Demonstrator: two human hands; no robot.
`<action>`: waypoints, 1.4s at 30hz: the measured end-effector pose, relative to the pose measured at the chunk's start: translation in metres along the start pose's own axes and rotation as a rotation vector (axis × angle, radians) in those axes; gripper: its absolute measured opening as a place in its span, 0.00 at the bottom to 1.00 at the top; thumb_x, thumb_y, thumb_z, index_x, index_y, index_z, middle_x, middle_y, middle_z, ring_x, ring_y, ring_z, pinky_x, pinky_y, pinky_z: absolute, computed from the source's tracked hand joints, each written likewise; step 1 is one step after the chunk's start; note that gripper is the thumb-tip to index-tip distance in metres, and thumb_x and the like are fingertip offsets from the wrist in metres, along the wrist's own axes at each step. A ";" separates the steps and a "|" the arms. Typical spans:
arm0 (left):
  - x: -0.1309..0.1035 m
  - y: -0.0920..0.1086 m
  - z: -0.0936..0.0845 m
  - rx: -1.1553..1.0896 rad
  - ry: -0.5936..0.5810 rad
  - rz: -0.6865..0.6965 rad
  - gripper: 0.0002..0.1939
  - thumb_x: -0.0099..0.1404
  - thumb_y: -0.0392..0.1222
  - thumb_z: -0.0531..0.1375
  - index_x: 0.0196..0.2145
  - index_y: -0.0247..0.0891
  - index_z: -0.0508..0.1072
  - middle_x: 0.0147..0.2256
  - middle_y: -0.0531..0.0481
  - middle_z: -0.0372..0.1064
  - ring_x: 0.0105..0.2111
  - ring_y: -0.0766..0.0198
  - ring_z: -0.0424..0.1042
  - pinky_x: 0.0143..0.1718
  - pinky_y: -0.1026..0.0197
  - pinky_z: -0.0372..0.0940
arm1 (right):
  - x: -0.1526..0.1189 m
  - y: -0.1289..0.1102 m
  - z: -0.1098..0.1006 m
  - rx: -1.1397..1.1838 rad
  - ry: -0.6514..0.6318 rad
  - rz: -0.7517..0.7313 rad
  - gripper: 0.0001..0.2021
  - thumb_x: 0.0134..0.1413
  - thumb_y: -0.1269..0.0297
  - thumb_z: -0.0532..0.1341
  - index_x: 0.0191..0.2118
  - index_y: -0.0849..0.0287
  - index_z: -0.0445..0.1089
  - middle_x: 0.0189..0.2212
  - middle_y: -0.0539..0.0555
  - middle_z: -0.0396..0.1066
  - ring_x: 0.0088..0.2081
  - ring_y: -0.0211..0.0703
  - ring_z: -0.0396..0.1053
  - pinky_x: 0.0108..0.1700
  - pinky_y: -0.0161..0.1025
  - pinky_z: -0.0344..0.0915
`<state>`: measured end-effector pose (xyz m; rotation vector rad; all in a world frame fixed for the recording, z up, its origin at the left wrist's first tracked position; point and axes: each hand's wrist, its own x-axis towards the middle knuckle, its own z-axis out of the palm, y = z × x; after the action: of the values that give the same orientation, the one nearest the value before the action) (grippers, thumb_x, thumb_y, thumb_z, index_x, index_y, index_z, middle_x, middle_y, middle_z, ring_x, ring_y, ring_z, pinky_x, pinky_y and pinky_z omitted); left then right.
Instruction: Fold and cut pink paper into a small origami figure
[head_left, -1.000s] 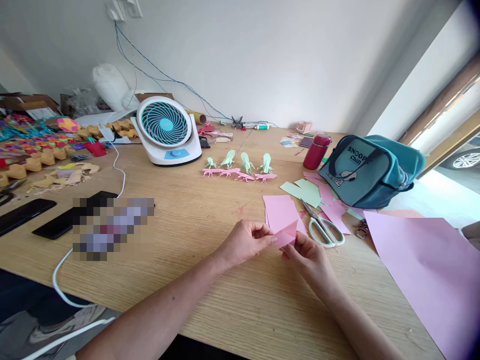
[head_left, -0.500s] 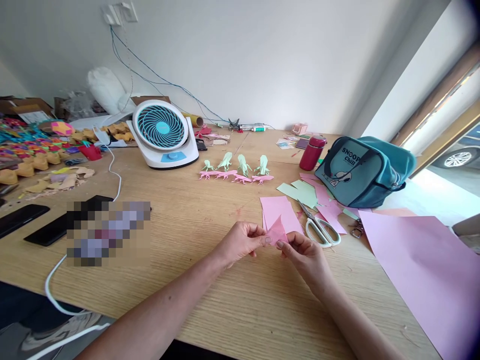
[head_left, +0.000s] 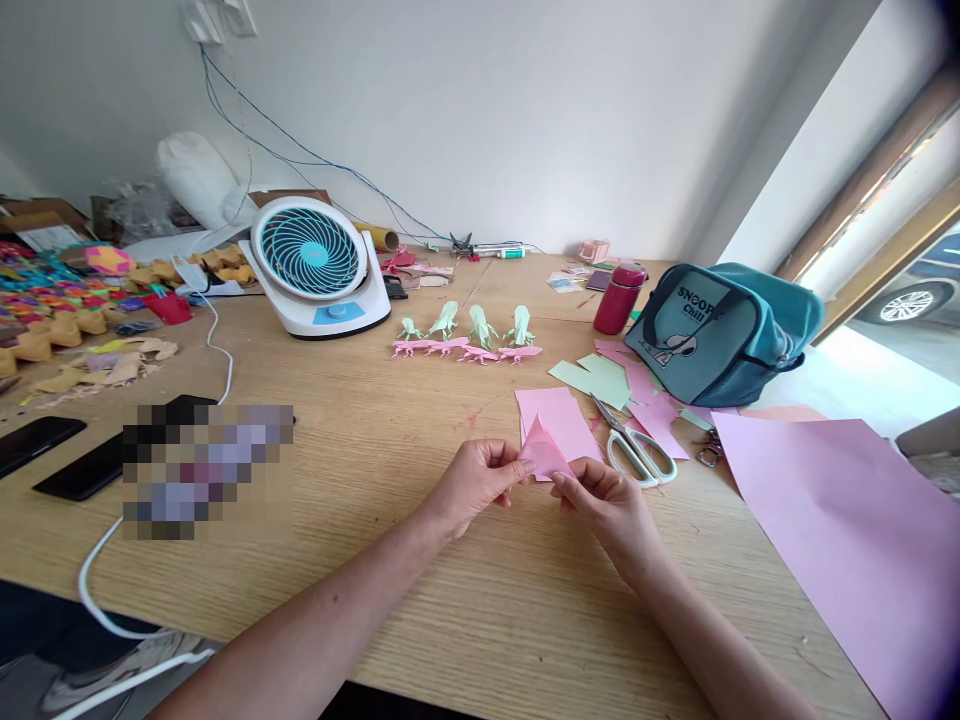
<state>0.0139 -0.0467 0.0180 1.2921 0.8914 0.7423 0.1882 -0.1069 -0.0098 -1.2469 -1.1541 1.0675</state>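
A small piece of folded pink paper, with a pointed tip at the top, is held between both hands above the wooden table. My left hand pinches its left corner between thumb and fingers. On the other side, my right hand pinches the right corner. Just behind the hands lie pink paper sheets. White-handled scissors rest to the right, near my right hand. Farther back stands a row of folded pink paper insects, with green paper insects behind them.
A white and blue fan stands at the back left. A red flask and a teal bag are at the back right, beside green paper pieces. One large pink sheet covers the right side. Dark phones lie left.
The folded paper has opened out somewhat and its tip now points up to the left. Both hands keep their pinch. The whole view has shifted slightly.
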 end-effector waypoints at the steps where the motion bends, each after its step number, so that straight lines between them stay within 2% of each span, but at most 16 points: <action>1: 0.000 0.001 -0.001 0.010 -0.023 -0.009 0.18 0.52 0.53 0.68 0.24 0.33 0.72 0.24 0.54 0.66 0.19 0.74 0.58 0.19 0.68 0.57 | 0.000 0.000 0.000 -0.003 -0.003 0.007 0.19 0.48 0.46 0.68 0.26 0.60 0.72 0.22 0.51 0.71 0.23 0.37 0.63 0.26 0.35 0.58; 5: 0.001 0.002 -0.004 0.016 -0.058 -0.029 0.19 0.50 0.54 0.69 0.26 0.32 0.75 0.24 0.53 0.68 0.20 0.74 0.59 0.19 0.69 0.56 | -0.001 -0.001 -0.001 -0.024 -0.014 -0.001 0.18 0.51 0.48 0.68 0.27 0.59 0.72 0.21 0.50 0.70 0.22 0.36 0.63 0.26 0.34 0.58; 10: 0.000 0.000 -0.001 -0.125 0.031 -0.075 0.20 0.48 0.53 0.71 0.24 0.33 0.72 0.24 0.54 0.67 0.20 0.75 0.58 0.20 0.70 0.58 | -0.001 -0.006 0.001 -0.001 0.007 -0.059 0.14 0.49 0.52 0.69 0.30 0.58 0.75 0.21 0.48 0.69 0.25 0.36 0.62 0.27 0.33 0.59; 16: -0.001 -0.002 0.001 -0.163 0.039 -0.098 0.21 0.46 0.54 0.72 0.25 0.33 0.73 0.25 0.54 0.66 0.22 0.74 0.57 0.21 0.70 0.58 | -0.002 -0.008 0.002 0.054 0.058 -0.011 0.15 0.48 0.50 0.69 0.28 0.59 0.76 0.24 0.51 0.73 0.23 0.36 0.65 0.28 0.34 0.61; 27: -0.002 -0.003 0.004 -0.159 0.051 -0.075 0.20 0.49 0.53 0.71 0.24 0.33 0.72 0.25 0.53 0.67 0.23 0.73 0.59 0.22 0.70 0.58 | -0.003 -0.007 0.004 0.078 0.100 0.043 0.17 0.47 0.48 0.69 0.26 0.59 0.77 0.22 0.52 0.73 0.22 0.37 0.63 0.27 0.36 0.60; 33: -0.004 -0.006 0.010 -0.172 0.081 -0.046 0.20 0.48 0.54 0.71 0.24 0.33 0.72 0.24 0.53 0.66 0.24 0.72 0.60 0.21 0.70 0.58 | 0.000 -0.006 0.007 0.200 0.073 0.064 0.16 0.44 0.49 0.71 0.28 0.59 0.77 0.18 0.49 0.69 0.22 0.34 0.61 0.26 0.33 0.56; 38: -0.006 -0.009 0.017 -0.166 0.066 -0.036 0.21 0.48 0.55 0.71 0.25 0.33 0.73 0.23 0.52 0.68 0.24 0.70 0.62 0.21 0.68 0.58 | 0.003 -0.004 0.011 0.227 0.050 0.089 0.18 0.37 0.50 0.74 0.26 0.59 0.74 0.17 0.47 0.67 0.20 0.34 0.59 0.24 0.33 0.55; 42: -0.006 -0.005 0.014 -0.071 -0.006 -0.013 0.21 0.51 0.55 0.69 0.24 0.33 0.73 0.25 0.52 0.69 0.22 0.72 0.61 0.21 0.68 0.57 | 0.003 -0.003 0.010 0.173 0.047 0.075 0.20 0.39 0.47 0.73 0.24 0.59 0.72 0.18 0.49 0.68 0.20 0.35 0.60 0.24 0.34 0.56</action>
<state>0.0228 -0.0594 0.0144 1.2241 0.8606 0.7534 0.1781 -0.1030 -0.0065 -1.1804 -0.9647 1.1628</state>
